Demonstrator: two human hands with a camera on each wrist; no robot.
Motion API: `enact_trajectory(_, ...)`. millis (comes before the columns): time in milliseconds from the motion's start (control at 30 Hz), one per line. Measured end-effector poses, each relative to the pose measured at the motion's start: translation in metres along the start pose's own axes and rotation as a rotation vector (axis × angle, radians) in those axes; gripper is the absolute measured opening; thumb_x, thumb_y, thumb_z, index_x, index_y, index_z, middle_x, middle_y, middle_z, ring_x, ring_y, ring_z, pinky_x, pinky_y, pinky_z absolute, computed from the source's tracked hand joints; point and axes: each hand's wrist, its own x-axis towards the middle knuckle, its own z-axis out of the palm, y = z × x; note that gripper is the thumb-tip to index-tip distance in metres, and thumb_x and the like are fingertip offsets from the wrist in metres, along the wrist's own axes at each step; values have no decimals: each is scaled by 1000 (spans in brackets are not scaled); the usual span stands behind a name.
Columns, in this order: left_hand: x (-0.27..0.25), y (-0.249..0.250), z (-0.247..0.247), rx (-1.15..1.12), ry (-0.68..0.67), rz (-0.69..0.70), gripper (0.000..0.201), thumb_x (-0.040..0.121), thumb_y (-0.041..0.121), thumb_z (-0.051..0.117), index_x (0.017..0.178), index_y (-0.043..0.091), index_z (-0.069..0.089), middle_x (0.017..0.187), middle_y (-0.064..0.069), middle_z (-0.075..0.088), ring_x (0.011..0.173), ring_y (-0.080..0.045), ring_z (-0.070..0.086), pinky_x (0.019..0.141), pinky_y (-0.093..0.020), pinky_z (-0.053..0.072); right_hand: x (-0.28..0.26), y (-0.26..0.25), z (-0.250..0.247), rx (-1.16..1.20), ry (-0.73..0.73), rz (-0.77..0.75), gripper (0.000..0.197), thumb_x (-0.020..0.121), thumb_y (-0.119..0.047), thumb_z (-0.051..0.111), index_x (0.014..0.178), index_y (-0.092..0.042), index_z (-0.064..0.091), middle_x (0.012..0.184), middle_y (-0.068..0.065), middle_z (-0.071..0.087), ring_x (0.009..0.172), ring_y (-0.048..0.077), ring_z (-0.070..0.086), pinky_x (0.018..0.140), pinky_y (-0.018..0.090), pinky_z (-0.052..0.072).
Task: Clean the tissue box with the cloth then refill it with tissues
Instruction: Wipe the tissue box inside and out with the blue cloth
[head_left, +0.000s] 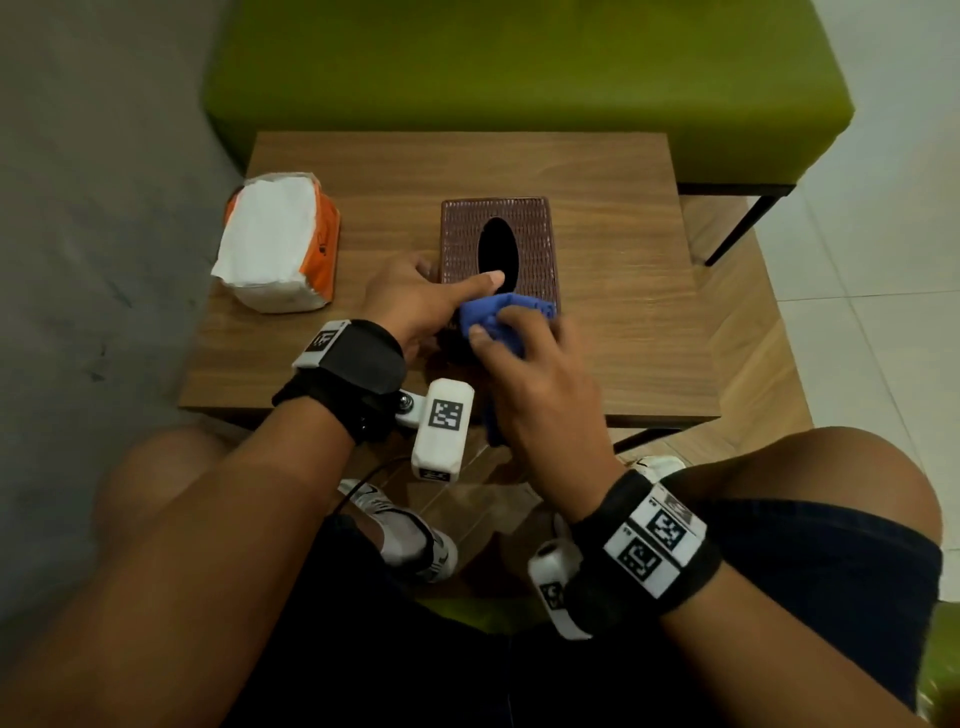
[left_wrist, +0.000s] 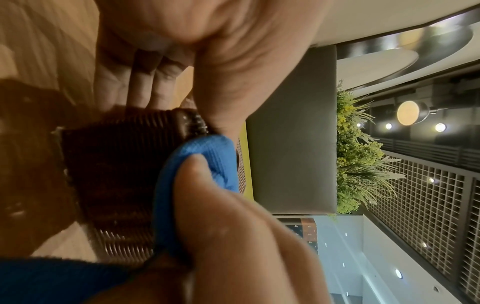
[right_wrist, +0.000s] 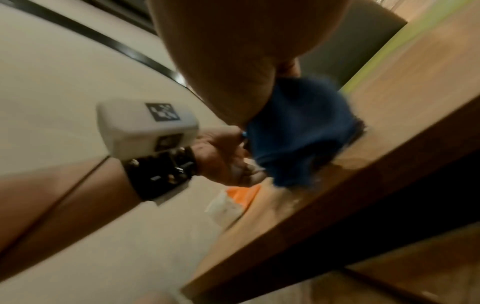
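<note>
A brown woven tissue box (head_left: 530, 234) with an oval opening stands on the wooden table (head_left: 623, 322). My left hand (head_left: 457, 278) holds the box at its near left corner, thumb lying across the top by the opening and fingers (left_wrist: 140, 82) down the left side. My right hand (head_left: 498, 327) grips a bunched blue cloth (head_left: 511, 304) and presses it on the near end of the box's top. In the left wrist view the cloth (left_wrist: 207, 156) sits against the box's edge (left_wrist: 116, 164). The right wrist view is blurred; its cloth (right_wrist: 298, 133) hangs over the table.
An opened orange and white pack of tissues (head_left: 275, 244) lies at the table's left side. A green bench (head_left: 519, 78) stands behind the table, a grey wall to the left. My knees and shoes are below the table's near edge (head_left: 415, 410).
</note>
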Motion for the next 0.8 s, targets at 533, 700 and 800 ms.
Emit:
enact_trajectory(533, 3, 4, 11, -43, 5, 67, 43, 75, 39, 96, 96, 25, 61, 104, 1, 78, 90, -20, 78, 60, -34, 60, 21, 45, -12, 67, 174, 253, 39, 97, -11, 50, 128, -18, 73, 131, 13, 63, 106, 32, 50, 80, 30, 37)
enact_trajectory(700, 2, 5, 11, -15, -24, 81, 33, 81, 34, 92, 91, 25, 62, 93, 0, 77, 78, -16, 75, 43, -18, 49, 6, 31, -20, 3, 41, -19, 34, 100, -11, 55, 128, -16, 72, 128, 9, 64, 104, 30, 47, 76, 32, 40)
enact_trajectory(800, 1, 5, 8, -26, -101, 73, 31, 85, 26, 89, 98, 22, 61, 98, 0, 76, 73, -9, 74, 43, -17, 50, 45, 74, -27, 2, 52, 49, 40, 100, -17, 43, 123, -19, 76, 125, 9, 66, 103, 36, 50, 82, 34, 38)
